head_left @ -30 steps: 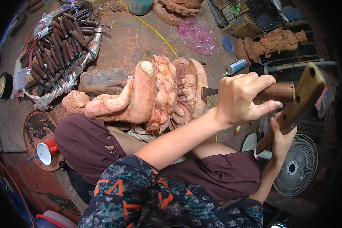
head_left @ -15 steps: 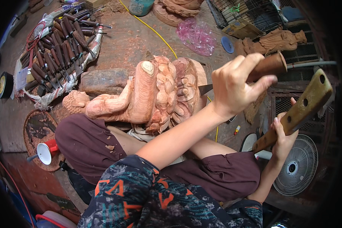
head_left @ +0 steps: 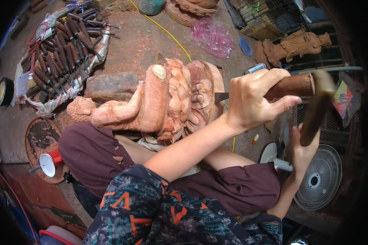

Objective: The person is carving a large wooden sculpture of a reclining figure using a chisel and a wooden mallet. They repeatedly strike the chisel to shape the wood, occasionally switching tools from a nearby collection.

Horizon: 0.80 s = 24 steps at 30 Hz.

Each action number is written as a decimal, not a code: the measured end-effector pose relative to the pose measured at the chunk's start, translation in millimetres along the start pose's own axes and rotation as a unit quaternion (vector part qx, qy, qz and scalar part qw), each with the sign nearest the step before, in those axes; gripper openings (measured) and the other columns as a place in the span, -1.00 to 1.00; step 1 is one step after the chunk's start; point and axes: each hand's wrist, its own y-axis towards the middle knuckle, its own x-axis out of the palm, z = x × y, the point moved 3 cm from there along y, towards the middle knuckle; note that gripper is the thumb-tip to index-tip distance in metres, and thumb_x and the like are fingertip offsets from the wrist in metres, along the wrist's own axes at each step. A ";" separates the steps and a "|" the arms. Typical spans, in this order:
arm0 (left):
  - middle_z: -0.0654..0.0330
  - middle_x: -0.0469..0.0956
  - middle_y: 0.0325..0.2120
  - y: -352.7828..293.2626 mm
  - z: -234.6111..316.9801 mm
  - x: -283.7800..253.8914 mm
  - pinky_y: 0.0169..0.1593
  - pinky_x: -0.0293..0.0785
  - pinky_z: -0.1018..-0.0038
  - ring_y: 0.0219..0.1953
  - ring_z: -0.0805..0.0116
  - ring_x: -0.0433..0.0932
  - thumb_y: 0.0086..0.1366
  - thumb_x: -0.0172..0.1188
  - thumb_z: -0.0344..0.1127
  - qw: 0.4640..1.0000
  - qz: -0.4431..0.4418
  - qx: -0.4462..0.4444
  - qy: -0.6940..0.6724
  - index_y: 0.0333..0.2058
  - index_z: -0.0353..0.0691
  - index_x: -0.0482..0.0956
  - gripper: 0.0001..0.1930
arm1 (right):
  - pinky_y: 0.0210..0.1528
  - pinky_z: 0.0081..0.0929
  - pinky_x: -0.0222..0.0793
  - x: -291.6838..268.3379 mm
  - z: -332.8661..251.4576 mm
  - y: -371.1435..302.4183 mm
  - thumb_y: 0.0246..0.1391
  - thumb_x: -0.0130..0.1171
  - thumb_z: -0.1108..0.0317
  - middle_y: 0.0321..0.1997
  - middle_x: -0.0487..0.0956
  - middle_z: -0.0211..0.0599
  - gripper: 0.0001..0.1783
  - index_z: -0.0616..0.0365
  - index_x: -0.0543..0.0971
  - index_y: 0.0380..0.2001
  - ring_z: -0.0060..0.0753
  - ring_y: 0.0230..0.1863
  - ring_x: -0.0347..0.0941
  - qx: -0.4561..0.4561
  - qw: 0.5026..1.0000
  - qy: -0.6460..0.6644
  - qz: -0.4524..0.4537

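A carved reddish wooden figure (head_left: 129, 112) lies on its side across the floor before my crossed legs, its curly head to the left and its petalled base to the right. My left hand (head_left: 251, 98) is wrapped round the dark wooden handle of a chisel (head_left: 292, 86). The chisel's blade points left and meets the base's right end. My right hand (head_left: 304, 149) grips a bar-shaped wooden mallet (head_left: 317, 110), smeared by motion. Its upper end is at the butt of the chisel handle; whether they touch, I cannot tell.
Many chisels (head_left: 65, 53) lie in a sack-lined tray at the upper left. A wooden block (head_left: 112, 87) rests behind the figure. A red-and-white cup (head_left: 50, 163) stands left of my knee. At right are a fan (head_left: 315, 179) and another carved figure (head_left: 294, 45); a yellow cord (head_left: 163, 30) crosses behind.
The mallet in my right hand has swung up and left, from apart to the chisel's butt end. My left hand and the chisel have barely shifted; the carved figure stays in place.
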 end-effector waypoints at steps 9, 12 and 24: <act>0.13 0.58 -0.52 -1.4 -3.2 1.4 -0.44 0.47 0.40 -0.50 0.18 0.59 -0.05 0.43 -0.05 0.999 0.030 -0.008 -0.023 -0.34 -0.21 0.60 -0.60 | -0.30 -0.70 0.29 -9.8 -11.3 3.0 0.05 0.18 0.56 -0.37 0.42 -0.48 -0.47 0.19 0.35 0.12 -0.72 -0.38 0.33 -0.051 0.998 -0.032 0.033; 0.15 0.57 -0.55 -3.3 -4.7 3.1 -0.49 0.45 0.36 -0.53 0.15 0.57 -0.07 0.42 0.02 0.999 0.047 -0.004 -0.013 -0.36 -0.17 0.60 -0.59 | -0.28 -0.66 0.31 -11.7 -12.0 3.7 0.07 0.12 0.60 -0.36 0.42 -0.40 -0.58 0.28 0.38 0.04 -0.70 -0.35 0.34 -0.001 0.993 0.106 0.049; 0.09 0.63 -0.43 -3.0 0.6 0.2 -0.35 0.54 0.43 -0.42 0.20 0.65 -0.06 0.46 -0.09 0.999 -0.011 -0.010 0.030 -0.29 -0.27 0.60 -0.57 | -0.27 -0.65 0.30 -3.5 13.0 2.4 0.02 0.14 0.64 -0.36 0.40 -0.47 -0.32 0.17 0.24 0.24 -0.69 -0.36 0.32 0.010 0.998 0.056 0.025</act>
